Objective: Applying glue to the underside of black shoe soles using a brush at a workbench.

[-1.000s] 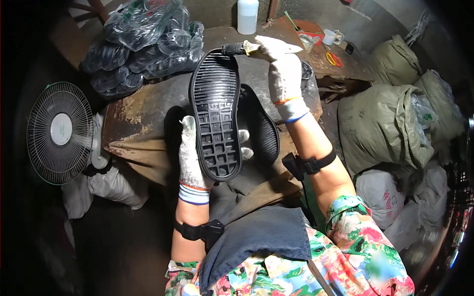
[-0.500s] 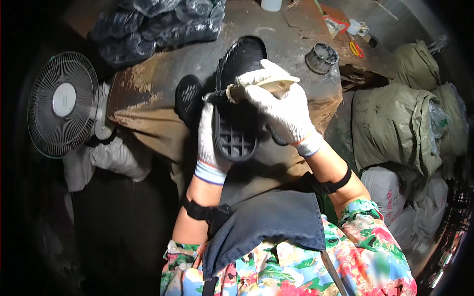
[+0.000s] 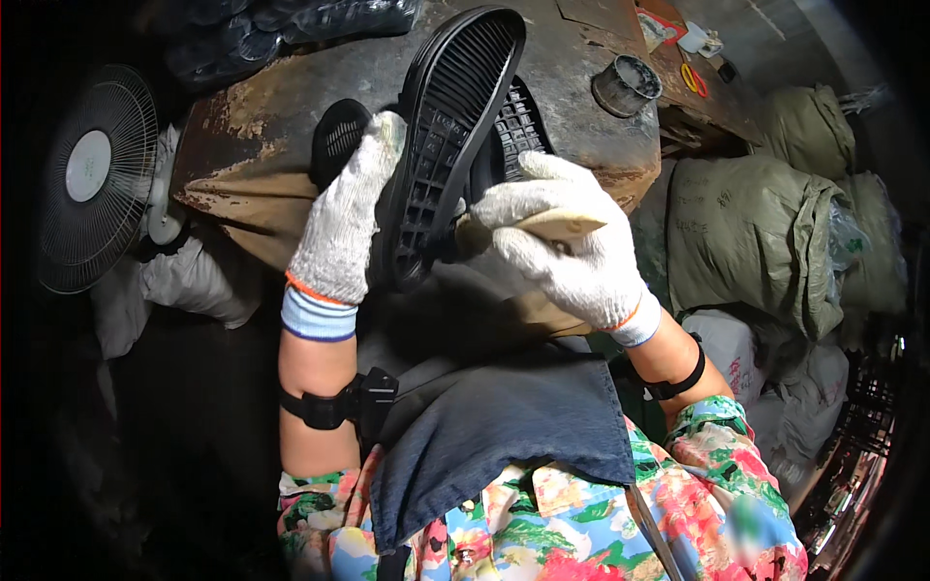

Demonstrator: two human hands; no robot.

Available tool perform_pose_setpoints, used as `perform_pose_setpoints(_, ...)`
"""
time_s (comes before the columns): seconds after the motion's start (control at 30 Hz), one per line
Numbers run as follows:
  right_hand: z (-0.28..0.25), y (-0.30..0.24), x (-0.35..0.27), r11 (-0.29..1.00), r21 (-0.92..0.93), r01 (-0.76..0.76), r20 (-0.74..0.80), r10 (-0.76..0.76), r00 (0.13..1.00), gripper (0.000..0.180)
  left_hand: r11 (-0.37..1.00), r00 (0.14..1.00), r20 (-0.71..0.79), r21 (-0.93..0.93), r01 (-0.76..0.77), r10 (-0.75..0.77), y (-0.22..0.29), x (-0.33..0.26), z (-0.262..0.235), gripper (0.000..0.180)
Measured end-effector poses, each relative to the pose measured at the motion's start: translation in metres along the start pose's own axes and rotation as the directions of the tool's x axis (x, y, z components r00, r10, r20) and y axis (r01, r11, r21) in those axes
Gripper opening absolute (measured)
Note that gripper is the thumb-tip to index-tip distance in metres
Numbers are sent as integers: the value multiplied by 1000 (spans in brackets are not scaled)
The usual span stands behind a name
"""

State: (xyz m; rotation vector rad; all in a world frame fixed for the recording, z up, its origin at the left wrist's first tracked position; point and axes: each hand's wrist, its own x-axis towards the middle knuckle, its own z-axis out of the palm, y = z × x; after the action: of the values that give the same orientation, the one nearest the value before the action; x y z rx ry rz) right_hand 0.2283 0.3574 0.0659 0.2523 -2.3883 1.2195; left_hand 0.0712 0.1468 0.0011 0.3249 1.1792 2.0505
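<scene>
My left hand (image 3: 339, 218), in a white knit glove, is closed round the left side of a black shoe sole (image 3: 441, 126). The sole is tilted up, showing its ribbed and gridded hollow side. In my gloved right hand (image 3: 572, 242) is a brush (image 3: 562, 225) with a pale handle. Its dark end lies close to the sole's lower right edge; whether it touches cannot be made out. Another black sole (image 3: 523, 124) with a grid pattern lies partly hidden behind the held one. A further black sole (image 3: 339, 143) rests on the table beyond my left hand.
A stained round tin (image 3: 627, 87) stands on the worn table (image 3: 581, 44), with scissors (image 3: 694, 79) farther right. Plastic-wrapped black bundles (image 3: 242, 44) sit far left. A fan (image 3: 89, 165) stands left; stuffed green sacks (image 3: 746, 232) are on the right.
My left hand has raised and tilted the sole, shifting left. My right hand has moved lower with the brush. The whole view has shifted a little.
</scene>
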Motion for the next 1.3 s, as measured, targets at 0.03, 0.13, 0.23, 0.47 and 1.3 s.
perform_pose_setpoints(0.03,-3,6,3,993,-96,65,-32,-68,997,13,1000,1000,8,-4,-5,5,-8,0,0,61)
perform_pose_setpoints(0.13,-13,6,12,878,368,-308,-38,345,938,13,536,870,81,758,-371,487,-19,-1,10,58)
perform_pose_setpoints(0.23,-22,32,26,863,438,-252,-155,349,924,13,965,965,26,-17,262,-262,15,-14,28,60)
perform_pose_setpoints(0.47,-47,89,77,918,-383,106,-339,-246,908,9,931,941,89,-143,336,-325,22,-17,43,71)
perform_pose_setpoints(1.3,-13,98,76,980,-178,-91,-470,-3,883,12,695,935,309,-635,338,-174,-16,-13,42,76)
